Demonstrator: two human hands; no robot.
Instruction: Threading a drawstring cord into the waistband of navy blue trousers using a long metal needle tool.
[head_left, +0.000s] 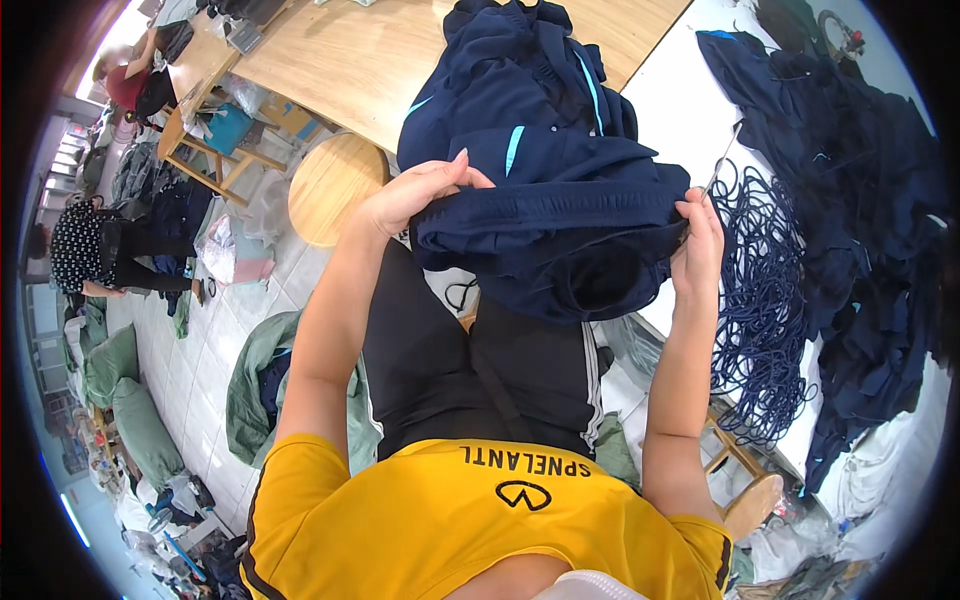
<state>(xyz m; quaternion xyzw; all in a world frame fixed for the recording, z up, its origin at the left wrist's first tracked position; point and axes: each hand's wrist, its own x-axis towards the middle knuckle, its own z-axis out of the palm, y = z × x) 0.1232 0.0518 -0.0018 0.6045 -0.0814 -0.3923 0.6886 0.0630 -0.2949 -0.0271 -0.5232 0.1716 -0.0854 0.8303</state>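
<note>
A navy garment with a gathered elastic waistband, which looks like sports trousers, lies bunched over my lap and the table edge. My left hand pinches the left end of its waistband, thumb raised and fingertips partly hidden in the cloth. At the waistband's right end, my right hand is closed, with a thin metal rod sticking up from its fingers. The band is stretched between both hands, and a dark opening shows below it. More navy cloth with light blue stripes is heaped just beyond.
A tangle of navy cords lies on the white table at right, beside piled navy garments. A wooden table stretches ahead. Left are a round stool, a green sack and two other people.
</note>
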